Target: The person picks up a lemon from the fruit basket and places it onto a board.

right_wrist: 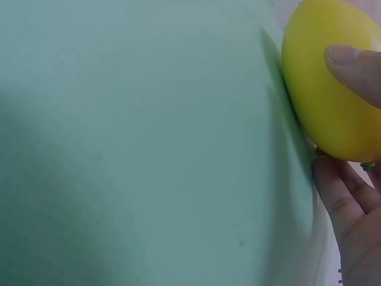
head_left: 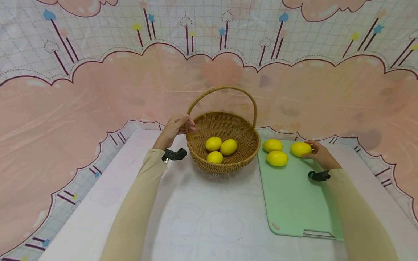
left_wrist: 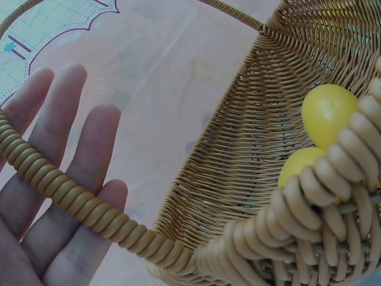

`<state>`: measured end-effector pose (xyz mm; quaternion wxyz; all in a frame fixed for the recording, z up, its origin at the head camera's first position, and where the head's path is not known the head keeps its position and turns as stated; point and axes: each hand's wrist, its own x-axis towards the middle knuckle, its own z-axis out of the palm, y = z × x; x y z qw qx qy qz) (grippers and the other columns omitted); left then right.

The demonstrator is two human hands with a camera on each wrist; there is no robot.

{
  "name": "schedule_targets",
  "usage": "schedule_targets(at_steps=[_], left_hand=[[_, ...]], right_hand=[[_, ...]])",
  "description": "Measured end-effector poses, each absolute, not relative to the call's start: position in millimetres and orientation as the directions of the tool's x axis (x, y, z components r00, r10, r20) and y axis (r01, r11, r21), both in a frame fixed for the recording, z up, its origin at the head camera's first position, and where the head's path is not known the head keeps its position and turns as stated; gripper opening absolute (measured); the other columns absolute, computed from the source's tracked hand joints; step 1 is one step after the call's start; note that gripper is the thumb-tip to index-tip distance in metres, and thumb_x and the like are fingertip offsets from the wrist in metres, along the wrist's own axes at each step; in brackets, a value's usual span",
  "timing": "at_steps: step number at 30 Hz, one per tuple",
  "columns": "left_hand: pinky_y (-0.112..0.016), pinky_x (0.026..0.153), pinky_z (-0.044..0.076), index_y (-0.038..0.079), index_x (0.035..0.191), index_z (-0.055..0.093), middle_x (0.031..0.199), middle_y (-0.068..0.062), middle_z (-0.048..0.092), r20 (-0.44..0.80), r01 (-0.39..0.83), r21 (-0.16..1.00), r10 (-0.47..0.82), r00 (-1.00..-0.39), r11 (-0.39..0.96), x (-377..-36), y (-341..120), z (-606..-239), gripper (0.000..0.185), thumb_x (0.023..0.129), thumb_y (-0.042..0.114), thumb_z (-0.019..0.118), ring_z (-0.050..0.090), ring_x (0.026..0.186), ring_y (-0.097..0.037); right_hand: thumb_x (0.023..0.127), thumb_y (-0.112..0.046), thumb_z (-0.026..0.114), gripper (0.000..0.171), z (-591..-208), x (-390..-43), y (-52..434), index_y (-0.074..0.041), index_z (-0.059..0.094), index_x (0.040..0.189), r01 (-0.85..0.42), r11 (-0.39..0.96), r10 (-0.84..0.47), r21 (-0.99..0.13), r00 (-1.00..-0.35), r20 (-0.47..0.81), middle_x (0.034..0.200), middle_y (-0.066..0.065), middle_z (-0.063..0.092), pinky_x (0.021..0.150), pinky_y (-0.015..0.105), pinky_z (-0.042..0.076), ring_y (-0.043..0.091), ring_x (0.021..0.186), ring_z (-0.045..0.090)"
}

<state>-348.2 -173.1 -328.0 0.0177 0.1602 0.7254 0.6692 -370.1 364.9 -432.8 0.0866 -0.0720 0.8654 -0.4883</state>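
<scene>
A brown wicker basket (head_left: 225, 167) with a tall hooped handle holds three yellow lemons (head_left: 228, 147). My left hand (head_left: 176, 128) is at the left side of the handle, loosely holding it; in the left wrist view the fingers (left_wrist: 95, 143) pass behind the wrapped handle (left_wrist: 83, 208), and the thumb is out of sight there. Over the far right of a green cutting board (head_left: 300, 203), my right hand (head_left: 318, 154) grips a lemon (head_left: 300, 149). The right wrist view shows its thumb on the side of that lemon (right_wrist: 327, 83) and its fingers at the stem end.
Two more lemons lie on the board's far left corner, one lemon (head_left: 272, 145) behind the other lemon (head_left: 277, 158). The board, with a metal-edged slot (head_left: 319, 234) at its near end, lies on a white-covered table (head_left: 202, 214). A patterned pink cloth (head_left: 147, 83) hangs behind.
</scene>
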Motion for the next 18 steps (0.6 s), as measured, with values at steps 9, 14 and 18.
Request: schedule_targets(at_steps=[9, 14, 18], left_hand=[[-0.022, 0.075, 0.055, 0.015, 0.082, 0.063, 0.073, 0.009, 0.069, 0.209, 0.234, 0.970, 0.259, -0.943, 0.068, -348.5, -173.0, -329.0, 0.034, 0.101, 0.032, 0.041, 0.069, 0.073, -0.007], [-0.021, 0.075, 0.055, 0.014, 0.083, 0.063, 0.073, 0.009, 0.069, 0.207, 0.233, 0.970, 0.255, -0.944, 0.075, -349.4, -172.9, -329.5, 0.034, 0.101, 0.033, 0.040, 0.069, 0.073, -0.006], [-0.020, 0.074, 0.055, 0.016, 0.080, 0.063, 0.073, 0.009, 0.069, 0.192, 0.216, 0.974, 0.256, -0.947, 0.069, -345.7, -173.0, -325.6, 0.035, 0.102, 0.028, 0.038, 0.069, 0.072, -0.005]], right_hand=[[0.088, -0.019, 0.067, 0.086, -427.2, -363.2, 371.9, -0.004, 0.009, 0.150, -0.051, 0.504, -0.211, -0.862, -0.975, -0.065, 0.153, 0.029, 0.010, 0.091, 0.019, 0.049, 0.050, 0.137, 0.020], [0.091, -0.019, 0.063, 0.073, -421.9, -356.4, 380.4, -0.014, 0.019, 0.149, -0.098, 0.448, -0.230, -0.888, -0.973, -0.009, 0.148, 0.022, 0.024, 0.087, 0.011, 0.048, 0.014, 0.124, 0.047], [0.093, -0.021, 0.060, 0.062, -411.1, -351.8, 386.8, -0.022, 0.026, 0.145, -0.154, 0.440, -0.260, -0.885, -0.965, 0.039, 0.142, 0.012, 0.032, 0.083, 0.006, 0.046, -0.011, 0.107, 0.042]])
